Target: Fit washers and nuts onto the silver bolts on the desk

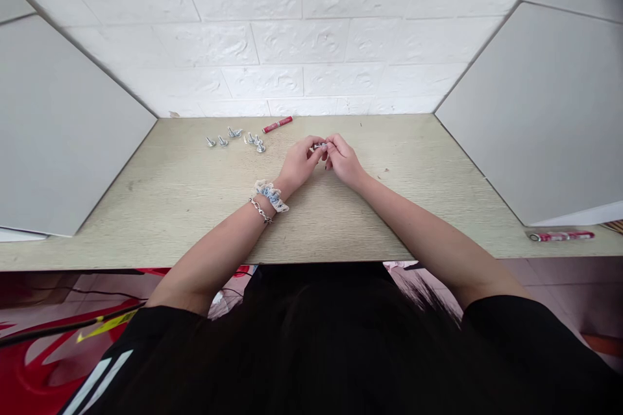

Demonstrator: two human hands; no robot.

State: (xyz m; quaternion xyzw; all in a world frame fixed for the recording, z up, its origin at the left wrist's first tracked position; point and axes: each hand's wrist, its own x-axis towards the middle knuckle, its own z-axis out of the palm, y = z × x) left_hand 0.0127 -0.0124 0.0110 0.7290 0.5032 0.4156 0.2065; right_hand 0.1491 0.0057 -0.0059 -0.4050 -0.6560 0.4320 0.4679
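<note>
Above the middle of the table my two hands meet, fingertips almost touching. A small silver bolt (318, 145) shows between them, partly covered by fingers. My left hand (300, 159) pinches its left end, and my right hand (343, 159) is closed around the right end. Whether a nut or washer sits on it is too small to tell. To the left of my hands lie several silver bolts with wide round ends, among them a loose bolt (222, 141) and a small cluster (256, 141).
A red tube-shaped stick (277, 124) lies near the white brick-patterned wall (277, 45). Another red tube (562, 236) rests at the table's front right. Grey panels (63, 123) flank the wooden tabletop (160, 194) on both sides. A red plastic object (34, 363) is below left.
</note>
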